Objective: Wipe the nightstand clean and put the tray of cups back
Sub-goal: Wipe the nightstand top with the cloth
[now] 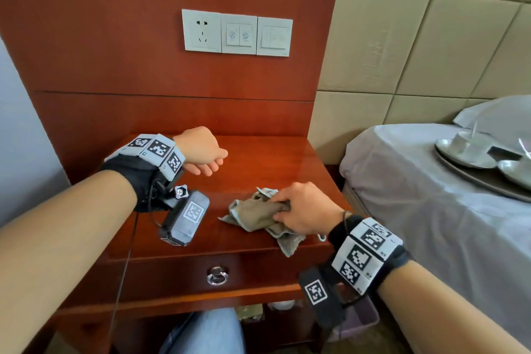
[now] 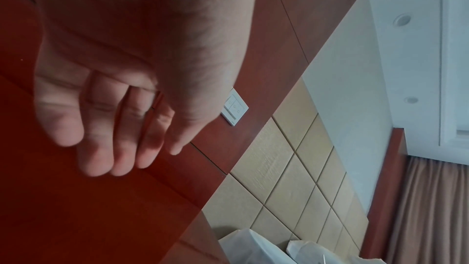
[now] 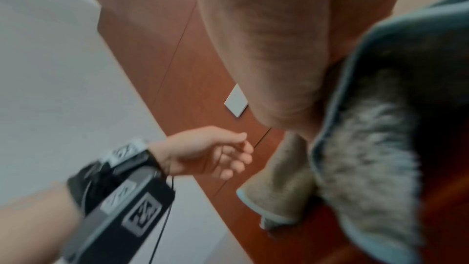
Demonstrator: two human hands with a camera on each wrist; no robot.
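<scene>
The right hand (image 1: 304,210) pinched a crumpled cloth (image 1: 258,214) at lower centre on the nightstand (image 1: 258,164). The left hand (image 1: 201,151), centre-left, hung loosely curled, holding nothing. The tray (image 1: 485,178) with cups (image 1: 467,139) sat on the bed (image 1: 416,195) at right. Switches (image 1: 237,33) lined the wooden panel above.

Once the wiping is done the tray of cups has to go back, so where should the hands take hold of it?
Grip the tray by its rim, one hand on the near edge facing the nightstand and one on the opposite edge, coming in low from both sides. It lies flat on the bed, and the cups stand loose on saucers, so keep it level.
</scene>
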